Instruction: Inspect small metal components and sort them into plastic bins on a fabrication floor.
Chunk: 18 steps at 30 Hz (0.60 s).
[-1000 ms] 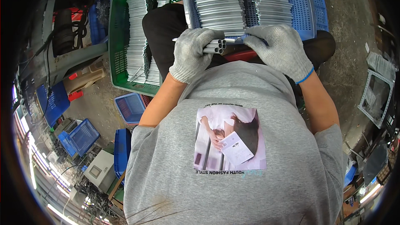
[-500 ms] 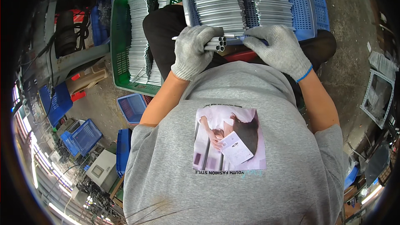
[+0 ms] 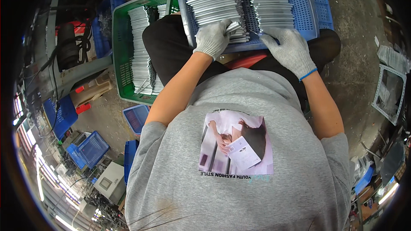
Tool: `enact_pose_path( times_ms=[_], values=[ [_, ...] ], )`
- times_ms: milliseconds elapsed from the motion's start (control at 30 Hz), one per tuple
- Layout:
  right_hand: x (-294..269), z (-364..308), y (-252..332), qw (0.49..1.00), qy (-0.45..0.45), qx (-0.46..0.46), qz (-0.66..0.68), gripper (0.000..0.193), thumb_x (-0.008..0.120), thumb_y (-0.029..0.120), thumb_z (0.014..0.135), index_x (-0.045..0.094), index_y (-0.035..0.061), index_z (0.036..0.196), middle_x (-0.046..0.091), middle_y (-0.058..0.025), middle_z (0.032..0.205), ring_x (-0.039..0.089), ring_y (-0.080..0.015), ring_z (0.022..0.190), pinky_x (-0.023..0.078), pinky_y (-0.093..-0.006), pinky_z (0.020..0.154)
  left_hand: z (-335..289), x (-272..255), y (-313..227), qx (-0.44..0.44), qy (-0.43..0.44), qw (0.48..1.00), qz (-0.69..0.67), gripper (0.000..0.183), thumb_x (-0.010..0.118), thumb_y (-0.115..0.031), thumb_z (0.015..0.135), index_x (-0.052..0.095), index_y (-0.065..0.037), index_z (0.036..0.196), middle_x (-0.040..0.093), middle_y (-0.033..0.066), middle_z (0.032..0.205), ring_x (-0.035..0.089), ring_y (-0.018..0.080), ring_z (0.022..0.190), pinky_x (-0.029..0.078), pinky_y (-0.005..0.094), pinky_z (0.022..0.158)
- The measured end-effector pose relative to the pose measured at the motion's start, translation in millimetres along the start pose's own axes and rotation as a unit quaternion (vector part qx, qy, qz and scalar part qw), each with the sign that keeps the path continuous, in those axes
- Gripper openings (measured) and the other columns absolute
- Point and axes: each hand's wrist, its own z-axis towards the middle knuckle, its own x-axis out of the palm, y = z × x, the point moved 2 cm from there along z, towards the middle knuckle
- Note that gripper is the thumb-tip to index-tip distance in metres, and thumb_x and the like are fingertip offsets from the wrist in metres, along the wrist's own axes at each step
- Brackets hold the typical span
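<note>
My left hand (image 3: 212,39), in a grey-white knit glove, is closed on short silver metal tubes (image 3: 233,27) that jut out past the thumb. It is at the near end of the left stack of tubes (image 3: 212,0) in a blue plastic crate (image 3: 312,10). My right hand (image 3: 291,51), gloved with a blue cuff edge, is closed around a slim tool (image 3: 254,32); mostly its thin tip shows, by the crate's near rim. A second stack of tubes (image 3: 270,2) lies to the right in the same crate.
A green crate (image 3: 122,68) holding more tubes (image 3: 139,38) stands to the left, beside my bent leg (image 3: 165,38). Farther left is a machine frame with cables (image 3: 70,38). Smaller blue bins (image 3: 137,117) sit lower left. A perforated metal frame (image 3: 389,96) lies at the right.
My left hand has moved away from me and right, from in front of the crate to the left stack, with tubes in it. The right hand has shifted slightly, still with the slim tool.
</note>
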Motion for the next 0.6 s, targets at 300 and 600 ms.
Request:
enact_pose_path(
  times_ms=[300,600],
  values=[
    [-0.5,-2.6,3.9,1.0,0.017,-0.004,-0.018,0.026,0.063,0.029,0.099,0.08,0.0109,0.092,0.072,-0.0048,0.067,0.062,-0.0186,0.051,0.051,-0.0318,0.053,-11.5,-20.5,4.0,0.021,-0.035,0.998,-0.052,0.024,0.067,-0.014,0.092,0.066,-0.012,0.116,0.074,0.0058,0.081,0.073,0.0269,0.07,0.057,0.042,0.063],
    [-15.9,-5.8,49.1,0.996,0.055,-0.063,0.003,0.02,0.067,0.024,0.095,0.079,0.0084,0.094,0.074,-0.0062,0.072,0.06,-0.0197,0.051,0.049,-0.0317,0.052,-58.5,-41.5,30.6,0.072,-0.034,0.936,-0.342,0.026,0.068,-0.008,0.093,0.07,-0.005,0.119,0.074,0.0048,0.085,0.065,0.0192,0.07,0.053,0.0313,0.066]
  ],
)
